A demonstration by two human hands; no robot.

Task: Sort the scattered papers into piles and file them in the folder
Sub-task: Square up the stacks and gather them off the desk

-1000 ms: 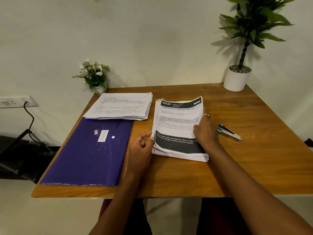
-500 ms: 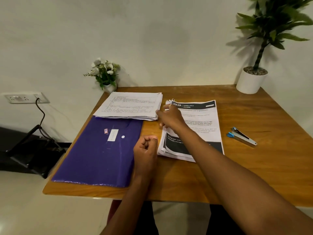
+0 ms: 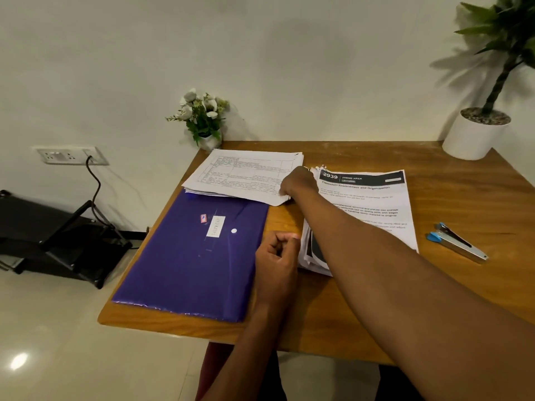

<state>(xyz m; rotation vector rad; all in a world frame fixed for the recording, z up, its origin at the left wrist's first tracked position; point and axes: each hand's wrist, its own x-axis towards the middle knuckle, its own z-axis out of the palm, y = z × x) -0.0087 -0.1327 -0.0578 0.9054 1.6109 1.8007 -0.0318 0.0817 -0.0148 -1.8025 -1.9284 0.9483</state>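
Observation:
A purple folder [image 3: 191, 256] lies flat and closed on the left half of the wooden table [image 3: 451, 287]. Behind it sits a pile of white papers printed with tables [image 3: 243, 175], its near edge overlapping the folder. To the right lies a second pile [image 3: 367, 204] topped by a sheet with a black header reading "2939". My right hand [image 3: 298, 183] reaches across that pile and grips the right edge of the table-printed pile, fingers curled at its near corner. My left hand [image 3: 276, 256] rests as a fist between the folder and the second pile, holding nothing.
A silver stapler with blue ends [image 3: 457, 244] lies right of the papers. A small pot of white flowers [image 3: 202, 120] stands at the back left corner, a large white plant pot [image 3: 474, 137] at the back right. On the floor to the left is a black stand [image 3: 58, 241], with a wall socket [image 3: 69, 154] above it.
My right hand left the "2939" pile and moved left and back to the edge of the table-printed pile. My left hand closed into a fist and stayed put.

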